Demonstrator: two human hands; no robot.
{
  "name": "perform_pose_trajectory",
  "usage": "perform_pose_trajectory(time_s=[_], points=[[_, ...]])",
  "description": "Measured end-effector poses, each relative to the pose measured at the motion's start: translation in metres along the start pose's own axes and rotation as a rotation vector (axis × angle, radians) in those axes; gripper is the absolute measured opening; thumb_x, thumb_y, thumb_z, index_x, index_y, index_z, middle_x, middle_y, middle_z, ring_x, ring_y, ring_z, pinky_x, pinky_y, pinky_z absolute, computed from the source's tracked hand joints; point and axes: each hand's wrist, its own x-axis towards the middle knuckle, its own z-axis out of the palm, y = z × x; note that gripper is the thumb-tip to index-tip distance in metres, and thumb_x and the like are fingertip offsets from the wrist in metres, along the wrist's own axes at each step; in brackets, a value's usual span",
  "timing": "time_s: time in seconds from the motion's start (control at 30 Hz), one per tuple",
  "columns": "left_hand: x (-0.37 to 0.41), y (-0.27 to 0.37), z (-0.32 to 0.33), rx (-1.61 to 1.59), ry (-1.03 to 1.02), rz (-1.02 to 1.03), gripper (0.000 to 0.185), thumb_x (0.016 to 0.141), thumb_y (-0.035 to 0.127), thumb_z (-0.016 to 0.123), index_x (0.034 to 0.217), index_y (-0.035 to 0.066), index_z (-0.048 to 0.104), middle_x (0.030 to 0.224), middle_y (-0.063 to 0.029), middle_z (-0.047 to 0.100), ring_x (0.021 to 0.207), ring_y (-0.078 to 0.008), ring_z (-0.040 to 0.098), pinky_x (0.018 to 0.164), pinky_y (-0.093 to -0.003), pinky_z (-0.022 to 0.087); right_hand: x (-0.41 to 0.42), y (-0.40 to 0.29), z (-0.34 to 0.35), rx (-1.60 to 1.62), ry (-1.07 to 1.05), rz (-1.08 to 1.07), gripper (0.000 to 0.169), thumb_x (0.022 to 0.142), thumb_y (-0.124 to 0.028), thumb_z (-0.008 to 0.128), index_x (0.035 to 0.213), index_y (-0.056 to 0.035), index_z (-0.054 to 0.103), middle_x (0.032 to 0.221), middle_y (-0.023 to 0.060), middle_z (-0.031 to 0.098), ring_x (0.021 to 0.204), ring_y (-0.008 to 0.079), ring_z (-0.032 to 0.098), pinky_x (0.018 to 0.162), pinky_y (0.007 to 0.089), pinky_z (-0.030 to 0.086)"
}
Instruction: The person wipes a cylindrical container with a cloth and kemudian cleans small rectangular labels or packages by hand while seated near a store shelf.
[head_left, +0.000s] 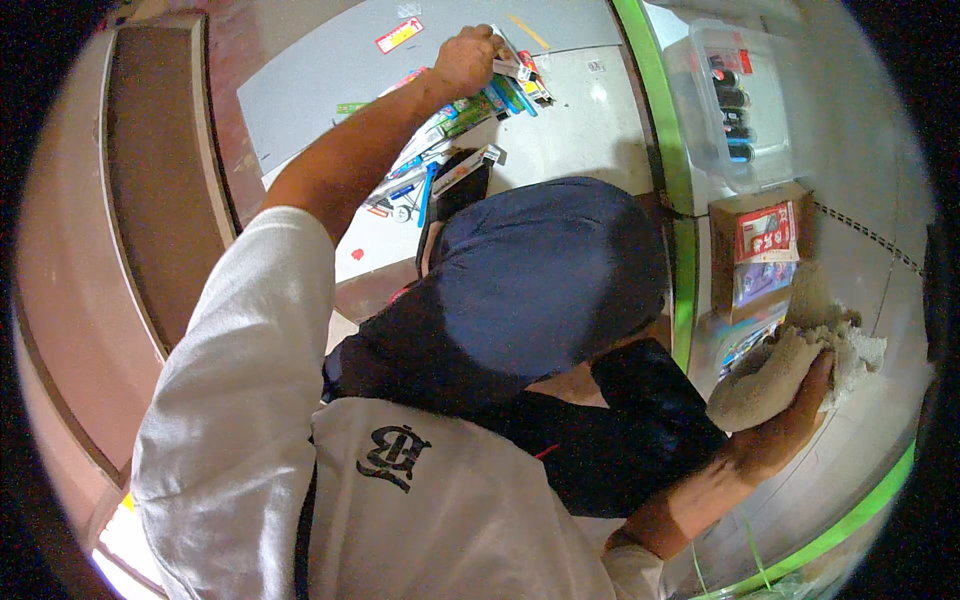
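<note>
My left hand (469, 61) is at the top centre, its fingers closed around a narrow pale strip (514, 70). Below and beside it lies a loose pile of long, thin printed packs and strips (472, 112), in green, blue and white. Another pale strip (465, 171) lies by a dark shoe (461, 195). My right hand (814, 394), at the right, grips a beige cloth (761, 386), crumpled, with a ragged whitish part beyond the fingers. My bent legs in dark clothing fill the middle and hide part of the white surface.
A clear plastic bin (772, 150) with several dark cylindrical items stands at the upper right. Next to it is a cardboard box (724, 255) with red and purple packs. Green tape (660, 105) runs along an edge. A red and yellow label (399, 35) lies on the grey sheet (315, 82).
</note>
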Motion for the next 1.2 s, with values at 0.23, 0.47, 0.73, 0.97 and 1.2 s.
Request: perform_pose_trajectory(time_s=[0.23,0.47,0.73,0.97,1.2], points=[[0.042,-0.011,0.036,0.187,-0.176,0.212,0.038,0.076,0.029,0.062,0.11,0.014,0.059,0.117,-0.0114,0.052,0.106,-0.0288,0.05,0.085,-0.041,0.047,-0.001,0.0,-0.025,0.09,0.147,0.172,0.05,0.088,-0.033,0.056,0.124,-0.0011,0.044,0.117,0.014,0.051,0.1,0.0229,0.054,0.086,0.0384,0.047],[0.032,-0.009,0.046,0.318,-0.175,0.258,0.029,0.078,0.025,0.058,0.103,0.011,0.061,0.104,-0.0104,0.053,0.101,-0.0279,0.051,0.083,-0.0424,0.044,-0.01,0.013,-0.031,-0.135,0.081,-0.074,0.067,0.081,-0.039,0.063,0.128,0.0023,0.039,0.123,0.0186,0.046,0.105,0.0275,0.052,0.09,0.0412,0.045],[0.024,-0.006,0.042,0.225,-0.224,0.226,0.042,0.081,0.016,0.054,0.123,0.015,0.05,0.11,-0.0102,0.055,0.105,-0.0254,0.051,0.088,-0.0409,0.041,-0.016,0.019,-0.041,-0.552,-0.099,-0.524,0.084,0.073,-0.046,0.069,0.131,0.0051,0.035,0.128,0.0226,0.041,0.109,0.0316,0.05,0.093,0.0433,0.043],[0.015,-0.011,0.037,0.338,-0.238,0.364,0.027,0.079,0.011,0.05,0.104,0.009,0.06,0.102,-0.0098,0.055,0.1,-0.0257,0.053,0.085,-0.0383,0.044,-0.018,0.02,-0.046,-0.526,-0.211,-0.605,0.081,0.076,-0.042,0.068,0.131,0.0066,0.034,0.13,0.0239,0.039,0.11,0.0328,0.05,0.095,0.0434,0.043],[-0.017,-0.026,0.047,0.157,-0.185,0.384,0.028,0.078,0.009,0.051,0.105,0.003,0.057,0.11,-0.0128,0.054,0.107,-0.0266,0.051,0.086,-0.0411,0.043,-0.02,0.017,-0.032,-0.255,0.07,-0.207,0.077,0.077,-0.039,0.067,0.131,0.0055,0.035,0.13,0.0236,0.039,0.11,0.0327,0.05,0.094,0.0429,0.043]])
